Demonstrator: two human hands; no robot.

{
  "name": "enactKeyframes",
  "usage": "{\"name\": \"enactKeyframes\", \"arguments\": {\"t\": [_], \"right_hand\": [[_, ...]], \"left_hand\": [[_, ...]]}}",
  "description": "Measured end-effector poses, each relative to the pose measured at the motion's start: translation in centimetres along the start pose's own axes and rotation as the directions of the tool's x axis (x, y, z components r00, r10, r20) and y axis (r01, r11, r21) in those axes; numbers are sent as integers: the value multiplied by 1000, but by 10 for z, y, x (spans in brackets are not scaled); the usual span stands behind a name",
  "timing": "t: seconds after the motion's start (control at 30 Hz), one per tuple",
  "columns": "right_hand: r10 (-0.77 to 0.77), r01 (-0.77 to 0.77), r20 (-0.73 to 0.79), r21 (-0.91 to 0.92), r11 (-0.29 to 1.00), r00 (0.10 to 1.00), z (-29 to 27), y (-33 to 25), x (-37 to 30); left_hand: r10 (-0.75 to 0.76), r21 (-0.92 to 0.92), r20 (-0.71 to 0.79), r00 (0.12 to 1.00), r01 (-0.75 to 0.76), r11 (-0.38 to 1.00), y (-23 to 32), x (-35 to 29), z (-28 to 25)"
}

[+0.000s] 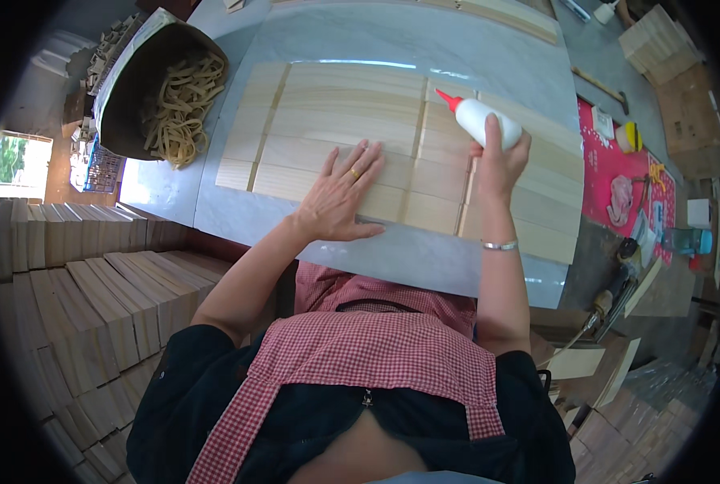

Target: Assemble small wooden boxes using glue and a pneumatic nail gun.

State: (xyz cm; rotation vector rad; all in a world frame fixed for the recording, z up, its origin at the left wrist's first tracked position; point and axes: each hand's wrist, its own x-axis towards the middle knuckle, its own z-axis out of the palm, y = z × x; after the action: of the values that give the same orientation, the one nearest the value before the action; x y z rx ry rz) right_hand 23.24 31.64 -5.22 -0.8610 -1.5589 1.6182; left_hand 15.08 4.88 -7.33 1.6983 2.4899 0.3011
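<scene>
Pale wooden boards [344,105] lie side by side on a grey-white table [239,218], with dark grooves running across them. My left hand [340,194] rests flat on the boards near their front edge, fingers spread. In my right hand [503,157] is a white glue bottle [486,123] with a red nozzle, tilted so that the nozzle points up and left. The bottle is above the right part of the boards, close to one of the grooves. Whether glue is coming out I cannot make out.
A box of tan elastic bands [189,105] stands at the table's left. Stacked wooden blocks [94,315] fill the lower left. On the right are a hammer [602,87], a pink sheet [598,173] with small items, and a cardboard box [686,117].
</scene>
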Motion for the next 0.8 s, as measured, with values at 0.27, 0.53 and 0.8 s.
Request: {"name": "enactKeyframes", "arguments": {"t": [0.27, 0.53, 0.8], "right_hand": [[78, -82, -54, -87, 993, 996, 39, 21, 35], [54, -57, -20, -188, 981, 998, 3, 19, -23], [67, -53, 41, -280, 959, 997, -49, 7, -128]], "left_hand": [[-35, 11, 5, 999, 35, 999, -10, -9, -3], [-75, 28, -1, 997, 75, 997, -12, -10, 6], [-32, 84, -78, 996, 39, 996, -13, -13, 15]]}}
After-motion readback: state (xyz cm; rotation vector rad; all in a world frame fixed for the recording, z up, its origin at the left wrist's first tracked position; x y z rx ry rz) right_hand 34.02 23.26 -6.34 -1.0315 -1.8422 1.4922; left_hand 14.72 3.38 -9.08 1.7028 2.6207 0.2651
